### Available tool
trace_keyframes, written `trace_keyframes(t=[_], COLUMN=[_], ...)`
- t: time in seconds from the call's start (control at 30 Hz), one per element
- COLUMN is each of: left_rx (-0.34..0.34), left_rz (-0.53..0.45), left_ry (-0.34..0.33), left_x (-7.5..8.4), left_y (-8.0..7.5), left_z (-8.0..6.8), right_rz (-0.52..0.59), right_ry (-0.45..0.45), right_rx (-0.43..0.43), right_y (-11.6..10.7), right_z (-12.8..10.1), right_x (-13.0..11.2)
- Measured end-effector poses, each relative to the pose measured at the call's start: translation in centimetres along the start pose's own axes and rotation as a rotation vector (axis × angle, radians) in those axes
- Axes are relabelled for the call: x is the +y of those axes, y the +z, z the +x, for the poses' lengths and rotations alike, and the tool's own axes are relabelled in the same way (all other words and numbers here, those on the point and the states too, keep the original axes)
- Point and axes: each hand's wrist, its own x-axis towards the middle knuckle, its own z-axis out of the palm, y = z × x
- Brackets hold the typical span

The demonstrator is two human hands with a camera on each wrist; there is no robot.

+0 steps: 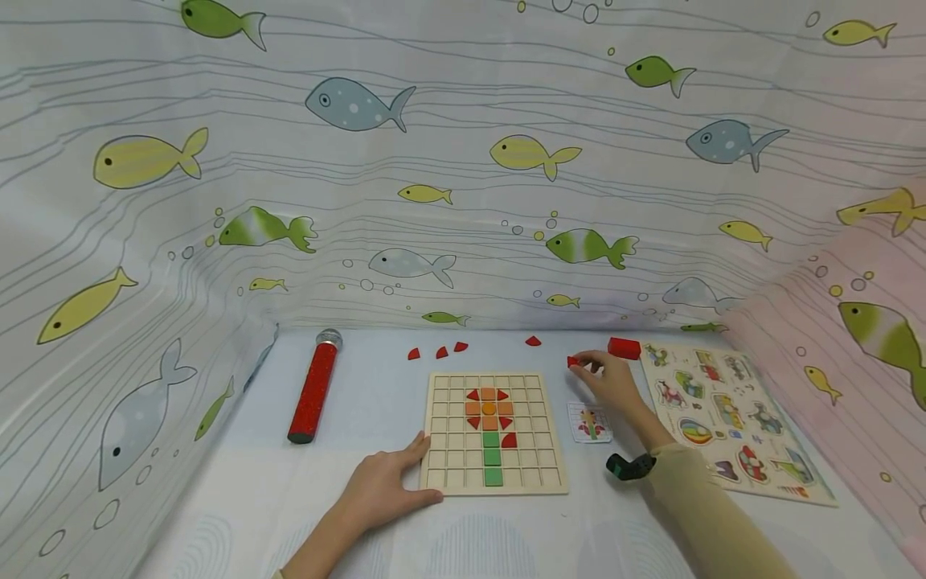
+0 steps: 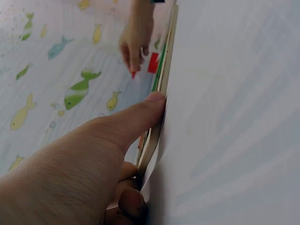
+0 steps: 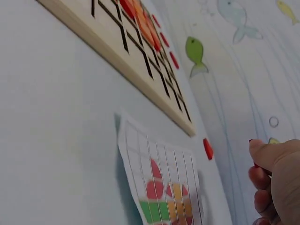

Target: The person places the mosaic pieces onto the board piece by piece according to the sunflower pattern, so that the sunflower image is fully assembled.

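A wooden grid board (image 1: 531,474) lies on the table, bearing a flower pattern of orange and red pieces above a stem of green squares (image 1: 493,457). One red quarter-circle piece (image 1: 510,440) sits beside the stem. My left hand (image 1: 387,481) holds the board's near left corner, thumb along the near edge and fingers at the left side. Right of the board, my right hand (image 1: 608,384) pinches a small red piece (image 1: 572,362) between thumb and fingertips; the fingers hide most of it. Below that hand lies a pattern card (image 3: 150,173) with a printed grid and coloured shapes.
Several loose red quarter-circle pieces (image 1: 460,346) lie behind the board. A red microphone-shaped tube (image 1: 314,390) is at the left. On the right are a red block (image 1: 624,348) and a picture puzzle board (image 1: 781,486). A fish-patterned curtain (image 1: 463,217) encloses the back and sides.
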Motion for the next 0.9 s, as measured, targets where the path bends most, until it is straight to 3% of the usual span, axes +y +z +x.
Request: trace_keyframes(t=[0.2, 0.43, 0.67, 0.9], left_rx=[0.008, 0.009, -0.018, -0.001], left_rz=[0.003, -0.004, -0.018, -0.006], left_ry=[0.014, 0.008, 0.003, -0.001], left_x=[-0.2, -0.3, -0.2, -0.1], left_y=[0.1, 0.2, 0.4, 0.1], left_z=[0.0, 0.1, -0.2, 0.0], right_rz=[0.045, 0.095, 0.105, 0.062], right_ry=[-0.077, -0.076, -0.075, -0.132], right_rx=[0.021, -0.046, -0.11, -0.124], right_y=[1.2, 3.4, 5.1, 6.0], right_z=[-2.8, -6.4, -9.5, -9.8], right_x=[-3.6, -7.3, -7.8, -7.3])
